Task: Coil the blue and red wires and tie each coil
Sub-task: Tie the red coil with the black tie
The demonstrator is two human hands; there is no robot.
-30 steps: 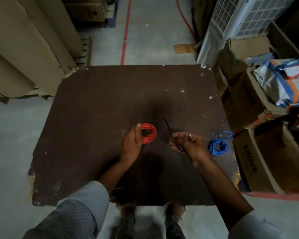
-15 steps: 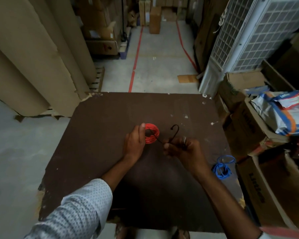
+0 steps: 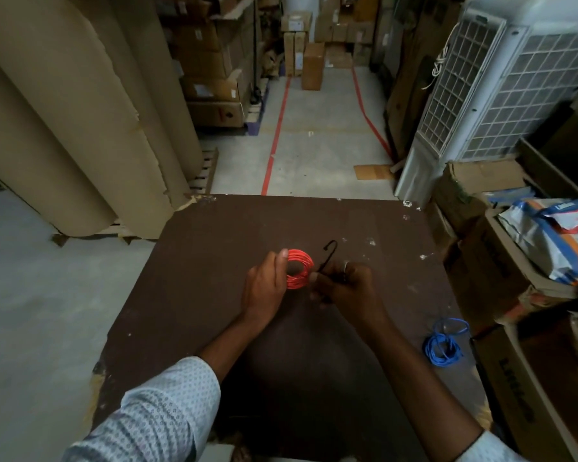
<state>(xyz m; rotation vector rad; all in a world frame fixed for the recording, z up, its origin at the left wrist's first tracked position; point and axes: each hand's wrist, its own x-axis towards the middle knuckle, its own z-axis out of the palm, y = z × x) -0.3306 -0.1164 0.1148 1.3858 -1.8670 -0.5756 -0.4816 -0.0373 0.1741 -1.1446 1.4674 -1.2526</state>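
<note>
Red coil (image 3: 300, 269): small ring of many thin turns, held up just above the brown table (image 3: 197, 278), near its middle. I take the red coil as my landmark.

Handling, my judgement: light, springy wire. Turns will want to fan out if the ring is let go before the tie closes. Insulation looks smooth, probably slick under fingertips. Best hold is across the bundle at one side of the ring, squeezing all turns together, leaving the opposite side free for the tie.

Left hand (image 3: 264, 286): on the coil's left side, thumb tip over the top of the ring, fingers curled round the bundle. Clamped on the coil; most of the ring shows to the right of the hand.

Right hand (image 3: 346, 285): just right of the coil, fingers curled and pinching a thin black tie (image 3: 327, 256). The tie's lower part meets the coil's right edge; its free end rises past the coil and curls over in a hook. I cannot tell whether it already passes through the ring.

Step in hand, as I read it: threading or wrapping the tie round the red bundle. Not yet closed.

Blue wire (image 3: 442, 345): well right of and nearer me than the red coil, lying on the table close to its right edge, a loose bunch with one loop sticking out. Untouched by either hand. No tie visible on it from here.

Cardboard boxes (image 3: 501, 295) stand further right of the coil, off the table.
</note>
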